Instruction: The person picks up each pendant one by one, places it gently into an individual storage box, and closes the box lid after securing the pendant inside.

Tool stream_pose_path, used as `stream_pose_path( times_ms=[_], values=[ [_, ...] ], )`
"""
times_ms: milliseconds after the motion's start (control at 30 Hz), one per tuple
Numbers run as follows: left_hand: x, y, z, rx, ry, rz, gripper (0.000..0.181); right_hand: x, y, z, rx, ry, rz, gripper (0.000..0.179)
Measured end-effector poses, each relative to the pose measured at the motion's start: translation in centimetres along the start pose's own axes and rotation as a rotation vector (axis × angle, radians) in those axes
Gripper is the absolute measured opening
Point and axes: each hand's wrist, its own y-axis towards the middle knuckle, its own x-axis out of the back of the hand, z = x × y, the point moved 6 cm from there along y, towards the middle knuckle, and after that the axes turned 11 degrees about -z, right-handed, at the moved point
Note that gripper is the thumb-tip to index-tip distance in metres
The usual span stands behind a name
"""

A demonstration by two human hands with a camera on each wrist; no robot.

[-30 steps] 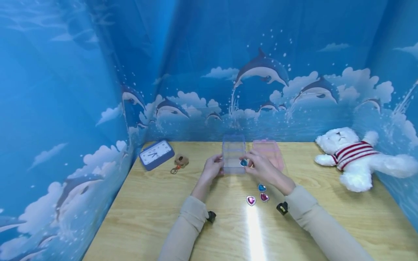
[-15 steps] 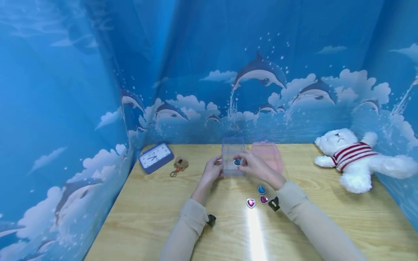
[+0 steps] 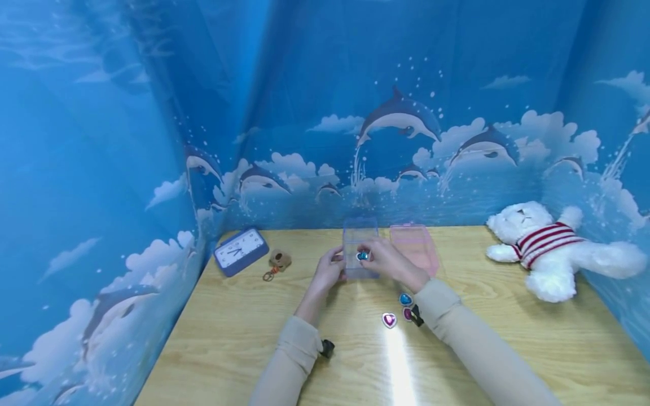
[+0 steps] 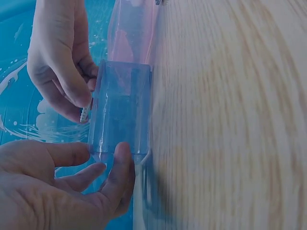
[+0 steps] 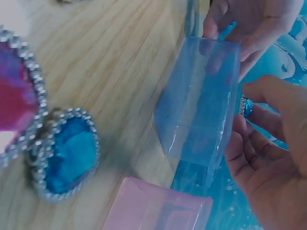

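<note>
In the head view, your left hand grips the left side of the clear blue box, thumb and fingers bent around its wall. Your right hand is nearly closed, pinching the blue heart gem over that box. The pink box sits just right of it, partly behind your right hand. Nearer you on the wooden table lie a second blue gem, a dark-red gem partly covered by a black strap piece, and a pink gem. A clock and a brown keychain are off to your left; a white plush bear lies on your right.

In the left wrist view, your left thumb presses the box's wall and a forefinger touches its corner; only the held gem's beaded edge shows between your right fingers.

In the right wrist view, your right thumb and fingers hold that gem beside the box's rim.
</note>
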Motion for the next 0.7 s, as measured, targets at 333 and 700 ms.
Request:
stream_pose_path(
  times_ms=[333, 700],
  values=[
    [0.0, 0.1, 0.0, -0.007, -0.016, 0.012, 0.055, -1.2, 1.0, 0.6, 0.017, -0.119, 0.017, 0.031],
    [0.1, 0.1, 0.2, -0.003, -0.014, 0.013, 0.053, -2.3, 1.6, 0.9, 0.006, -0.207, 0.015, 0.027]
  ],
)
